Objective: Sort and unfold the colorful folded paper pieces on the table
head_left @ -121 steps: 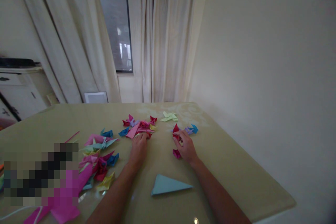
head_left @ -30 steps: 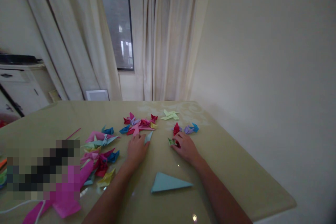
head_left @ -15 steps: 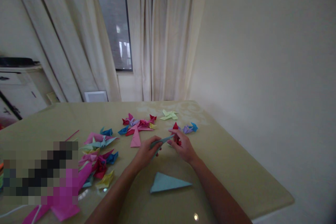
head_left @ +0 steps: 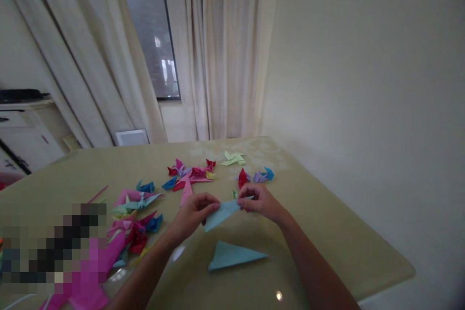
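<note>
Thumb and fingers of each hand pinch one pale blue folded paper (head_left: 222, 215), the left hand (head_left: 193, 210) at its broader part and the right hand (head_left: 262, 201) near its narrow end, where a pointed tip pokes past the fingers. Its long axis slants between them, from the near left up toward the far right, in front of the person's body. From where I stand, a second blue folded paper (head_left: 234, 256) lies on the table (head_left: 337, 242), closer to the body than the grip, its tip toward the person's right; I cannot tell which hand is nearer to it.
</note>
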`<state>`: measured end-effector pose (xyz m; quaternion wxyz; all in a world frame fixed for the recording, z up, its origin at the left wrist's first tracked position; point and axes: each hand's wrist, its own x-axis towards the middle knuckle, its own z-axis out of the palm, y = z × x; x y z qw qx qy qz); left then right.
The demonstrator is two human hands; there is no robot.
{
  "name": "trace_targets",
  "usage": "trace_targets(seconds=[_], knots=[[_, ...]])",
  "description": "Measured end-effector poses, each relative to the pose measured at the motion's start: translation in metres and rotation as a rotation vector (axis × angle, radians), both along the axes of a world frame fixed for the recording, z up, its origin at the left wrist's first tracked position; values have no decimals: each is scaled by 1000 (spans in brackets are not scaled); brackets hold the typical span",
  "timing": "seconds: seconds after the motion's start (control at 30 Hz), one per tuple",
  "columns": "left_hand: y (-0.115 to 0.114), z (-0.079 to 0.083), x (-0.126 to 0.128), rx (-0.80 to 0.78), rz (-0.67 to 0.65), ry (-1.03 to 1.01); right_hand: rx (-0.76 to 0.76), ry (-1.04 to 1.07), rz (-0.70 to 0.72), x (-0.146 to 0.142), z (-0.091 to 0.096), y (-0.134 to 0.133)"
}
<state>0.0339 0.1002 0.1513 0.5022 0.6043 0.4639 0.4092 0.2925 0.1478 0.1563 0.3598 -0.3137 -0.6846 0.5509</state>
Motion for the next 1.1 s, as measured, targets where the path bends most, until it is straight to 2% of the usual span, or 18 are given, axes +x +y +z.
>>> trace_targets(seconds=[0.13, 0.23, 0.37, 0.53, 0.67, 0.7, 0.77, 0.83, 0.9, 1.0, 1.1], knots=[[-11, -13, 3, -17, 1, 2, 12, -194, 157, -4, 6, -8], [-16, -16, 7, -72, 5, -112, 235, -353, 130, -9, 16, -20], [-24, -11, 9, -160, -52, -238, 507, -501, 48, -7, 25, -52], [-36, -9, 19, -208, -170, -290, 663, -502, -97, 7, 7, -100], [-40, -12, 31, -252, -198, -295, 784, -411, -255, 13, -11, -120], [-39, -13, 31, -211, -195, -237, 785, -396, -299, 14, -15, -122], [-34, -17, 25, -6, -101, -13, 747, -387, -358, 15, -22, -123], [-25, -23, 13, 272, 91, 330, 710, -381, -375, 15, -30, -123], [-15, -33, -3, 428, 275, 703, 685, -382, -371, 14, -38, -122], [-5, -48, -23, 387, 461, 1096, 637, -421, -360, 9, -46, -123], [0, -55, -34, 318, 489, 1210, 620, -485, -359, 3, -49, -123]])
